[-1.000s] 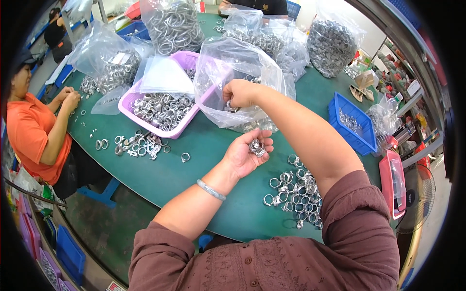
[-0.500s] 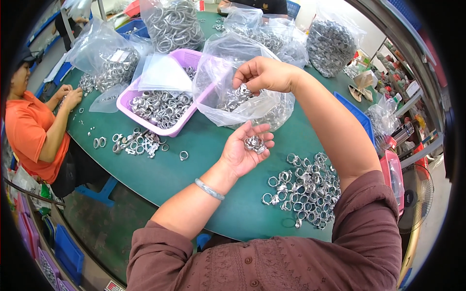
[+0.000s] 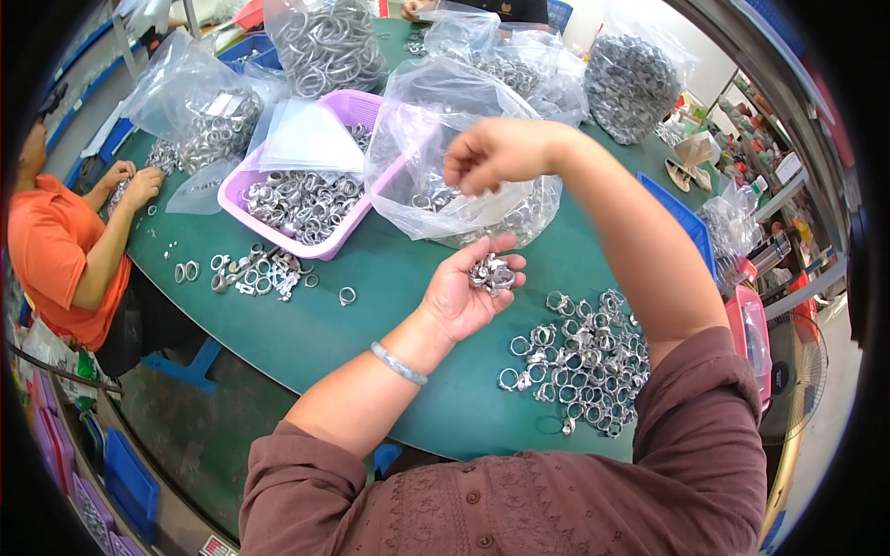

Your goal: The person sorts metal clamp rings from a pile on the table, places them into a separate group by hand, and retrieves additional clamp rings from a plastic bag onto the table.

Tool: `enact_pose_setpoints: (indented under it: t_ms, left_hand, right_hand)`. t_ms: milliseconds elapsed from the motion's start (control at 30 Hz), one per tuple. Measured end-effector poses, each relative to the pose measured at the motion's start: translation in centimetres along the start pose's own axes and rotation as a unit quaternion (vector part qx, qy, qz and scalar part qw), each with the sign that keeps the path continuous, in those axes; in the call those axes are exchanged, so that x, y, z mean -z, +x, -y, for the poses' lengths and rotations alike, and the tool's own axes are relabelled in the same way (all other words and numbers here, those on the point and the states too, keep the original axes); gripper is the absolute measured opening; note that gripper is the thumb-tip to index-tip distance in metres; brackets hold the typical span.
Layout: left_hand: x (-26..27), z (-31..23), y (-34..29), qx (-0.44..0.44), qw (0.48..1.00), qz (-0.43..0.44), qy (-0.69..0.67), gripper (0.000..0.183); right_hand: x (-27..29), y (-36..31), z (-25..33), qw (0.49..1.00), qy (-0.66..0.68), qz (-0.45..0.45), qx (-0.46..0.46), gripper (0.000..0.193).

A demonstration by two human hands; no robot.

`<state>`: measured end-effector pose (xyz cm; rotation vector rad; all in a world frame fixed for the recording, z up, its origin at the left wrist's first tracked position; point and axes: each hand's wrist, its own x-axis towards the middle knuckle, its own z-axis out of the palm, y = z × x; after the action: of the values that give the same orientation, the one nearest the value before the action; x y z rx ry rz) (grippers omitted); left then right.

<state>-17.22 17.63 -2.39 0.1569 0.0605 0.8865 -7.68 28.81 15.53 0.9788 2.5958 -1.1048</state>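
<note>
My left hand (image 3: 468,292) is palm up with loosely curled fingers, cupping a small heap of silver metal rings (image 3: 491,272). Over the mouth of a clear plastic bag (image 3: 399,199) hangs my right hand (image 3: 491,157), its fingers bent downward and smeared by motion. Whether anything is between those fingers cannot be made out. Inside the bag, more silver rings (image 3: 428,200) show through the film, partly hidden by my right hand. A spread pile of silver rings (image 3: 584,361) lies on the green table (image 3: 362,343), to the right of my left hand.
A lilac basket (image 3: 320,250) holding rings and plastic sheets stands left of the bag. Loose rings (image 3: 264,273) lie before it. Filled bags (image 3: 632,88) line the far side. A person in orange (image 3: 69,259) works at left. A blue tray (image 3: 681,222) borders the right edge.
The rings seen at my right fingertips earlier no longer show there, and that hand's fingers are now blurred. My left hand stays nearly in place with its rings.
</note>
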Motion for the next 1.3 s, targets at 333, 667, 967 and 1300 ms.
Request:
enact_pose_setpoints:
  t_ms: [333, 667, 967, 1300]
  left_hand:
    - [-0.3, -0.1, 0.2, 0.000, 0.998, -0.014, 0.056, 0.034]
    - [-0.8, 0.1, 0.1, -0.004, 0.997, -0.031, 0.075, 0.034]
    - [-0.7, 0.3, 0.2, -0.006, 0.996, -0.027, 0.083, 0.036]
    - [-2.1, 0.3, -0.2, -0.020, 1.000, -0.023, 0.008, 0.058]
  right_hand:
    - [-5.1, 7.2, -3.1, 0.976, -0.212, -0.046, 0.006, 0.043]
    - [-4.4, 5.6, -4.5, 0.977, -0.157, -0.144, 0.030, 0.037]
    - [-3.2, 4.6, -4.8, 0.979, -0.095, -0.177, 0.025, 0.035]
    - [-0.7, -1.3, -1.4, 0.983, 0.151, 0.066, 0.085, 0.039]
